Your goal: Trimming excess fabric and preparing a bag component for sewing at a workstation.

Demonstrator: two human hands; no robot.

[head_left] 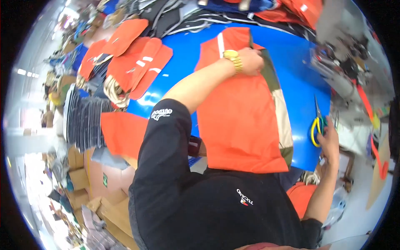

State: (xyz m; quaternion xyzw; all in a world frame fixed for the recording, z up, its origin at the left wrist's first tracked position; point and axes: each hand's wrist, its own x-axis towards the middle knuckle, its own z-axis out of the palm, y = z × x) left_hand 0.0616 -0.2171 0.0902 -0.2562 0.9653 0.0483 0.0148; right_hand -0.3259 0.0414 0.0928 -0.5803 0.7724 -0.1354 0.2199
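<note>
A long orange fabric piece (237, 112) lies on the blue tabletop in front of me, with olive and beige panels along its right side and a white strip near its far end. My left hand (250, 61), a gold watch at the wrist, is closed on the far right part of this fabric. Over at the table's right edge, my right hand (329, 141) has its thumb and fingers at the handles of scissors (316, 129). One handle loop is yellow, the other green, and the blades point away from me.
Orange pieces with white strips (135, 62) are piled at the left, beside a stack of dark striped fabric (85, 118). Dark garments (175, 18) lie across the far edge. A machine (341, 62) and a red strap (366, 104) are at the right; cardboard boxes (112, 212) stand lower left.
</note>
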